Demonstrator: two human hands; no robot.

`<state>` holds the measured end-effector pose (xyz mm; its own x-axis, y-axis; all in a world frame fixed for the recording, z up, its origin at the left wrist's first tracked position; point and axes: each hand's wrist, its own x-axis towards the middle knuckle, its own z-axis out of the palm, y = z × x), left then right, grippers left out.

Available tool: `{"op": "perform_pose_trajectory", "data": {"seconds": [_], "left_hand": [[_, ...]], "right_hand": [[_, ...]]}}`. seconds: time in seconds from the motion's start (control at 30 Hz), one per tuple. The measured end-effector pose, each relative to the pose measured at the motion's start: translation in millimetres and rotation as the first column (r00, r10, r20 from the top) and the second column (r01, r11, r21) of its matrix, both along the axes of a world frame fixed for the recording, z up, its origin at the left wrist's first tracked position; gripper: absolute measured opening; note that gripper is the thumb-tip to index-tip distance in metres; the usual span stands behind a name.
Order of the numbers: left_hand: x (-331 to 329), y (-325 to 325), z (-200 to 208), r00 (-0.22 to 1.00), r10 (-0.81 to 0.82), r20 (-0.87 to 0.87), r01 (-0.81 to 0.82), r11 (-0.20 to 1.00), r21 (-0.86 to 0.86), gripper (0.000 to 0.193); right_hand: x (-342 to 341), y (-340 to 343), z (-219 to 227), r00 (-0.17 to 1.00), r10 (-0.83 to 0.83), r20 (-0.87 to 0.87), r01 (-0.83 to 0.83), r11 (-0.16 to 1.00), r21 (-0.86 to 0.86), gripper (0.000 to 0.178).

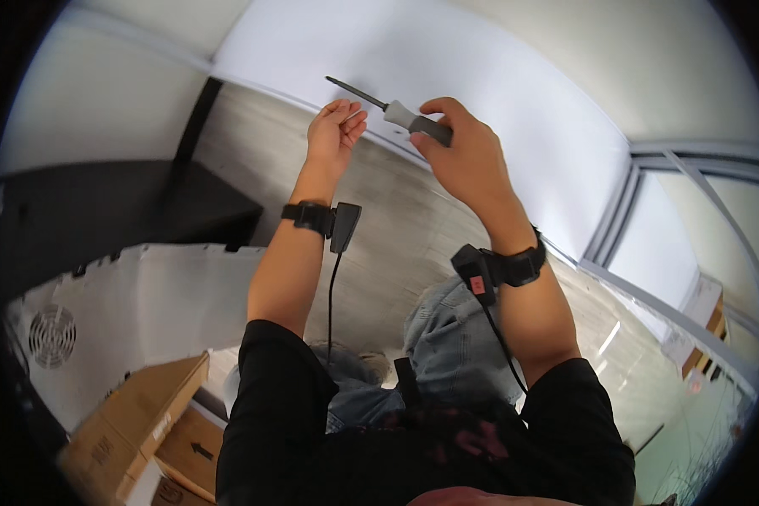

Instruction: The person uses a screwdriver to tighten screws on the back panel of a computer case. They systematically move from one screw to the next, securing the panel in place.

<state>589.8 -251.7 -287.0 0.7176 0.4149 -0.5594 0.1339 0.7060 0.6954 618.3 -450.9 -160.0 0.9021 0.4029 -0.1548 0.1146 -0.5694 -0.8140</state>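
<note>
A screwdriver with a grey handle and a dark shaft (402, 115) is in my right hand (474, 156). My fingers and thumb close round the rear of its handle, and its tip points to the far left. My left hand (336, 133) is raised beside the shaft, a little below it and apart from the handle. Its fingers are curled in together toward the thumb; whatever may lie between them is too small or hidden to make out. Beyond both hands stands a large white panel (497, 67), with a small dark mark near its lower edge.
At the left is a black box-like piece (118, 207), with a white perforated panel (143, 291) below it. Opened cardboard boxes (139, 413) lie at the lower left. A metal frame (649, 287) runs along the right. Cables hang from black devices strapped to both wrists.
</note>
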Motion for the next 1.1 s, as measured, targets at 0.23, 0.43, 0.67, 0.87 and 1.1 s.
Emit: {"op": "perform_pose_trajectory", "data": {"seconds": [0.23, 0.43, 0.67, 0.87, 1.1], "left_hand": [[-114.8, 80.8, 107.5, 0.893, 0.279, 0.354, -0.127, 0.91, -0.395, 0.013], [-195.2, 103.5, 154.2, 0.837, 0.345, 0.425, -0.2, 0.916, -0.349, 0.014], [-245.2, 114.6, 167.3, 0.76, 0.37, 0.534, -0.236, 0.923, -0.304, 0.014], [-268.1, 116.8, 162.4, 0.786, 0.341, 0.515, -0.275, 0.94, -0.203, 0.012], [-284.4, 119.5, 158.6, 0.835, 0.375, 0.404, -0.374, 0.923, -0.084, 0.012]], "right_hand": [[-49.3, 61.1, 19.6, 0.947, 0.258, -0.193, -0.199, 0.939, 0.279, 0.026], [-99.1, 100.3, 28.0, 0.876, 0.463, -0.137, -0.349, 0.804, 0.481, 0.021], [-134.4, 118.7, 43.9, 0.828, 0.553, -0.09, -0.444, 0.746, 0.497, 0.021], [-152.0, 121.5, 47.2, 0.817, 0.516, 0.257, -0.577, 0.726, 0.374, 0.023], [-179.6, 126.6, 55.7, 0.692, 0.461, 0.556, -0.617, 0.777, 0.123, 0.029]]}}
